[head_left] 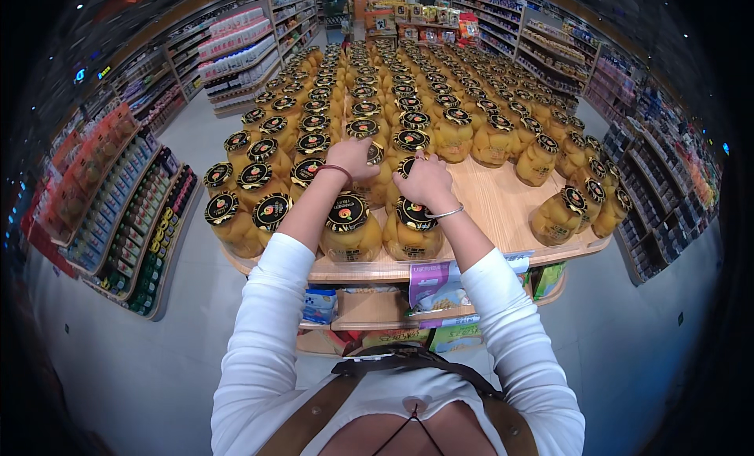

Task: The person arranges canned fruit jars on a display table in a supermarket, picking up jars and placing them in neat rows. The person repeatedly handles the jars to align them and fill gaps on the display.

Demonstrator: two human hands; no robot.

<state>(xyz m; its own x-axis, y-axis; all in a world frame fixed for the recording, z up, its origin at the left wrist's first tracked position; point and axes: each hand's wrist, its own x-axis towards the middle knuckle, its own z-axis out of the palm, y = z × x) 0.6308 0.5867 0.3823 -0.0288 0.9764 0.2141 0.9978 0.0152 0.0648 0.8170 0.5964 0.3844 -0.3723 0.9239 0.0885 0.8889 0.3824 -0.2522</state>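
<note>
Rows of glass jars of yellow canned fruit with black and gold lids cover a wooden display table (500,202). My left hand (354,161) reaches over the second row, its fingers at a jar (372,191) whose lid it partly covers. My right hand (425,176) lies on the neighbouring jar to the right, fingers over its lid. How firmly either hand grips is hidden. Nearer me, a front jar (351,235) stands below my left wrist, and another front jar (413,235) stands below my right wrist.
Bare wood shows right of my right hand, with a jar (556,217) near the right front corner. Bagged goods (320,306) sit on shelves under the tabletop. Stocked shelving stands left (129,220) and right (654,191). A purple sign (429,282) hangs at the front edge.
</note>
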